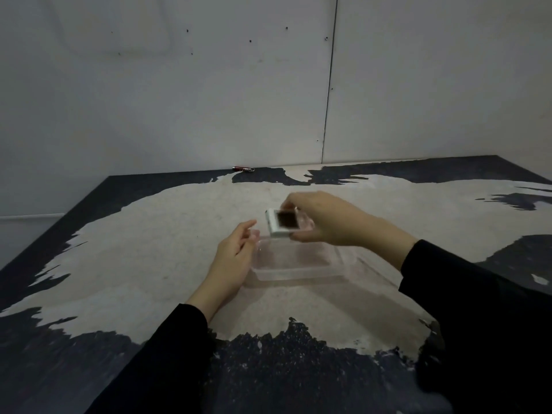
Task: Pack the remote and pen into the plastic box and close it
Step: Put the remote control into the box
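Closest to my view I've got two black sleeves (167, 351) coming in from the bottom corners, over a worn surface (125, 249) that's dark and speckled near the edge with a big pale patch where the coating has rubbed off. A little further out, the clear plastic box (298, 264) sits open on that pale patch, pretty much dead centre; it's see-through enough that its edges blur into the surface, and from what I can make out there's nothing in it. My left hand (236, 252) is right at the box's left side, fingers loosely curled and relaxed, not gripping anything, and I can't tell for sure if the fingertips actually touch the rim. My right hand (325, 219) is up above the far end of the box, pinching a small white rectangular remote with a dark screen panel (282, 222) between thumb underneath and fingers on top, so the remote is held in the air over the box, tilted a bit and not inside. Way at the back, where the surface meets the pale grey wall (179, 100), a slim dark red pen with a silver end (243, 168) lies flat, well apart from the box and both hands.
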